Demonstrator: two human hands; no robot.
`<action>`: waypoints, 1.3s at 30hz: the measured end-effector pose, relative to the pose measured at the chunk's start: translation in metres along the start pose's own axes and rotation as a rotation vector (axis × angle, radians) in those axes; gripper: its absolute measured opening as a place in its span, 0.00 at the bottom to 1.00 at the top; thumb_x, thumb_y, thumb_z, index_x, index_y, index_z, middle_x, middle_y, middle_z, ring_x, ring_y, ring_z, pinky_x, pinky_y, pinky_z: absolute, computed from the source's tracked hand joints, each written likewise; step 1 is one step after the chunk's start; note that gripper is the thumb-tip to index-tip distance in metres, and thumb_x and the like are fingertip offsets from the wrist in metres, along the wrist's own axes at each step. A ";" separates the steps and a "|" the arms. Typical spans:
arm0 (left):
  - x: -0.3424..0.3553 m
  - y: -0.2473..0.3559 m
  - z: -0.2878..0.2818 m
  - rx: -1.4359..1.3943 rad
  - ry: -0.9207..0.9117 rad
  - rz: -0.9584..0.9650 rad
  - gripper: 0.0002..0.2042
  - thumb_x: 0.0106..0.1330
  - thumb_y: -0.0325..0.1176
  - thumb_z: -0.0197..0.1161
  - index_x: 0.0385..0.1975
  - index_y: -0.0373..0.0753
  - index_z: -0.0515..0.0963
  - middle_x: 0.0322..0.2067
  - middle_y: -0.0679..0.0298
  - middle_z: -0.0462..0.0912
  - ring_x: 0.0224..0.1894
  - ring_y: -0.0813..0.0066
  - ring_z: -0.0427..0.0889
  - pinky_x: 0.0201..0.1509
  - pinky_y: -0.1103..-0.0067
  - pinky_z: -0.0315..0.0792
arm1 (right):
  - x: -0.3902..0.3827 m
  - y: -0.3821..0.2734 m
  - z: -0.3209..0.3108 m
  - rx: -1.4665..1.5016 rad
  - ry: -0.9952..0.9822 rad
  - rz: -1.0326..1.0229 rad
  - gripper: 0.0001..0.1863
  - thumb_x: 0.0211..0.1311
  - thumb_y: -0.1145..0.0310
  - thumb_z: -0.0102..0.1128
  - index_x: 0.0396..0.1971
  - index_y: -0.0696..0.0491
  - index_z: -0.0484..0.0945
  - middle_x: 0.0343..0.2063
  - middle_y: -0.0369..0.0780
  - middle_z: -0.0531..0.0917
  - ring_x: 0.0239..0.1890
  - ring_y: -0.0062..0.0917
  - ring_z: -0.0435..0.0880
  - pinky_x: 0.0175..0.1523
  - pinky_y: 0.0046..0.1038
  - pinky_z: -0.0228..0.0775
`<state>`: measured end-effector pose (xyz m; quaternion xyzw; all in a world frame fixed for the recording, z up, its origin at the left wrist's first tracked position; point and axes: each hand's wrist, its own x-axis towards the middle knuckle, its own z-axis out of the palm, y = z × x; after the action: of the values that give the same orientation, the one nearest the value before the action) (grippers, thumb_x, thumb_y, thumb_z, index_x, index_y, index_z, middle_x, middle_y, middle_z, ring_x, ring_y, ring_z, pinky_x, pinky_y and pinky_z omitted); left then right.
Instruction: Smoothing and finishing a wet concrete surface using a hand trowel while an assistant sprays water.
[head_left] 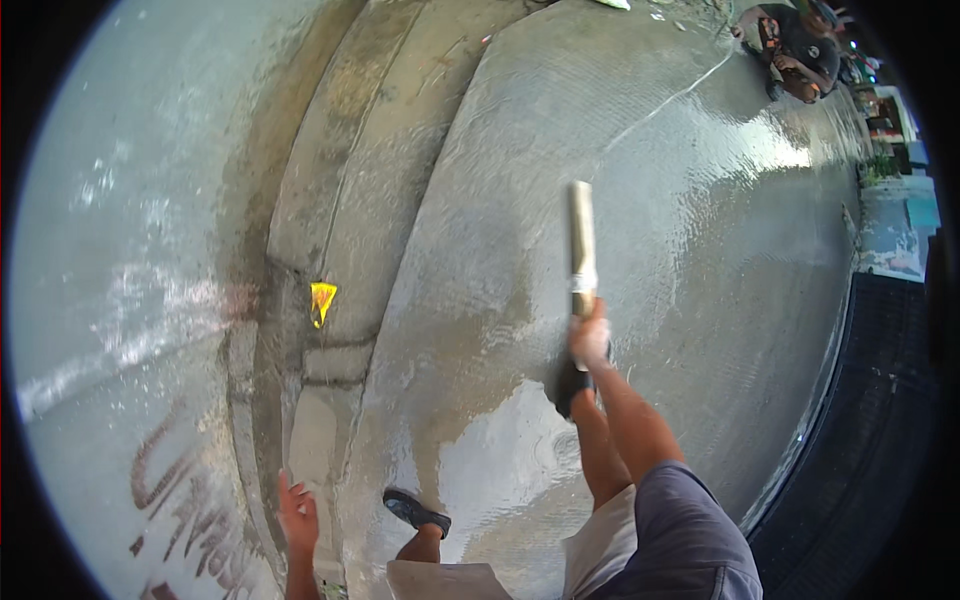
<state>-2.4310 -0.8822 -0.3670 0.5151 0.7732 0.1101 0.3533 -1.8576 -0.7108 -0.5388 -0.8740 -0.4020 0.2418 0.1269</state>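
Ground (480, 220): wet concrete
Stick (583, 230): toward twelve o'clock, clasped low by right hand (591, 340), likely for reach
Left hand (298, 517): seven o'clock, spread, perhaps for balance

Your stick (583, 235) shows cream and tan, with a whitish band. Your sleeve (685, 520) is slate grey, your shorts (605, 545) pale beige, your shoes (413, 507) black. The ground (520, 150) reads mottled grey with brownish patches and white glare. The pale grey wall (120, 230) bears dark brown scrawls; the scrap (321, 298) is yellow marked orange-brown; the gate (850, 420) is blackish.
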 end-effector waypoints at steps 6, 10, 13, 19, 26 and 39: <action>0.013 -0.012 -0.011 0.249 -0.062 -0.356 0.31 0.57 0.23 0.55 0.62 0.35 0.52 0.31 0.56 0.78 0.31 0.71 0.77 0.34 0.80 0.71 | 0.201 0.221 -0.075 -0.197 0.406 0.402 0.22 0.51 0.67 0.54 0.45 0.53 0.58 0.29 0.56 0.78 0.36 0.54 0.76 0.39 0.50 0.67; -0.052 0.062 0.011 0.377 -0.261 -0.610 0.31 0.58 0.27 0.58 0.62 0.37 0.54 0.36 0.54 0.80 0.31 0.75 0.79 0.29 0.80 0.73 | 0.337 0.203 -0.055 -0.221 0.399 0.470 0.24 0.49 0.66 0.53 0.45 0.58 0.59 0.29 0.55 0.79 0.31 0.51 0.79 0.36 0.47 0.71; -0.017 0.191 0.018 0.558 -0.364 -0.736 0.33 0.55 0.27 0.61 0.62 0.38 0.55 0.43 0.52 0.78 0.33 0.71 0.81 0.32 0.77 0.75 | 0.353 0.128 -0.003 -0.115 0.411 0.338 0.15 0.48 0.70 0.52 0.36 0.57 0.65 0.18 0.47 0.76 0.21 0.44 0.77 0.28 0.41 0.70; 0.156 0.390 0.159 0.142 -0.398 -0.287 0.30 0.60 0.25 0.56 0.61 0.33 0.52 0.36 0.54 0.77 0.36 0.72 0.78 0.40 0.81 0.71 | 0.249 -0.022 0.086 -0.332 -0.508 -0.354 0.23 0.53 0.73 0.47 0.52 0.55 0.61 0.59 0.55 0.58 0.59 0.53 0.60 0.62 0.49 0.50; 0.227 0.582 0.183 -0.029 -0.339 -0.026 0.30 0.60 0.25 0.57 0.61 0.33 0.52 0.40 0.52 0.76 0.38 0.74 0.78 0.42 0.82 0.70 | 0.251 -0.045 -0.042 0.463 -0.243 -0.375 0.13 0.53 0.75 0.43 0.41 0.55 0.66 0.32 0.50 0.78 0.34 0.43 0.79 0.33 0.40 0.70; 0.415 0.782 0.306 0.131 -0.559 0.195 0.31 0.59 0.25 0.56 0.62 0.38 0.52 0.43 0.52 0.74 0.40 0.73 0.77 0.43 0.78 0.72 | 0.551 0.276 -0.286 -0.030 0.485 0.753 0.19 0.55 0.67 0.52 0.46 0.54 0.61 0.25 0.54 0.78 0.29 0.51 0.78 0.34 0.48 0.68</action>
<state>-1.7580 -0.2301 -0.3513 0.6189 0.5983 -0.0529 0.5062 -1.2224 -0.4754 -0.5863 -0.9926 -0.0177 0.0532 0.1082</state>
